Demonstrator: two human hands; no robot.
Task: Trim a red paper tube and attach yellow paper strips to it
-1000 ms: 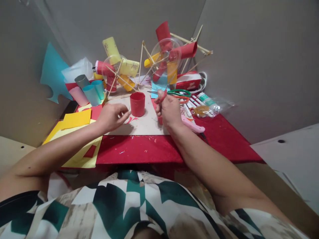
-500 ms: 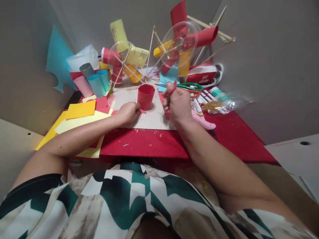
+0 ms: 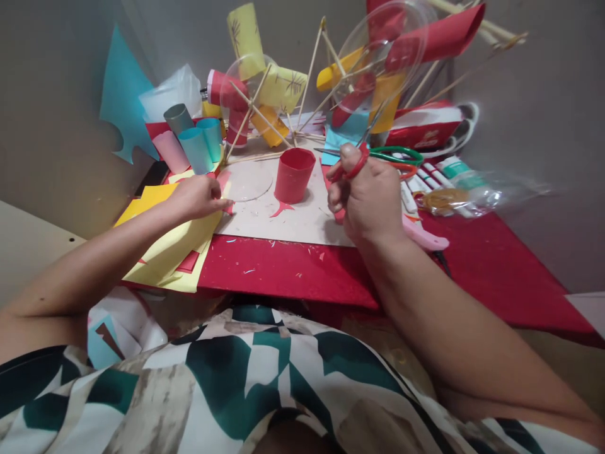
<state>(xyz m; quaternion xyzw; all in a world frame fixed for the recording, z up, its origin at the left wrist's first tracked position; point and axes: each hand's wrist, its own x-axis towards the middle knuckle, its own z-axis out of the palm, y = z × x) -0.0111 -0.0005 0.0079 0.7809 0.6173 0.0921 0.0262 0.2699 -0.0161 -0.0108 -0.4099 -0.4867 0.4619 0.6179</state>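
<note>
My right hand (image 3: 371, 192) is closed around red-handled scissors (image 3: 362, 162), whose blades point up and are parted. Over the left edge of the white board, my left hand (image 3: 201, 198) reaches low, its fingers bent and its thumb stretched out. The thumb tip is at a small red paper scrap (image 3: 229, 209); I cannot tell whether it presses on it. Between my hands a red paper cup-like tube (image 3: 295, 175) stands on the white board (image 3: 288, 227). A forked red paper scrap (image 3: 283, 209) lies in front of it. A clear plastic disc (image 3: 250, 183) lies to its left.
Paper-and-stick pinwheels (image 3: 265, 94) stand behind. Paper tubes (image 3: 196, 151) and yellow sheets (image 3: 174, 252) sit at left. Green-handled scissors (image 3: 397, 154), markers (image 3: 430, 180), a pink tool (image 3: 425, 234) and a plastic bag (image 3: 491, 192) lie at right on the red tabletop (image 3: 283, 268).
My left hand has moved left, away from the red tube to the board's left edge. My right hand still holds the scissors up. The view has shifted, so things appear further right.
</note>
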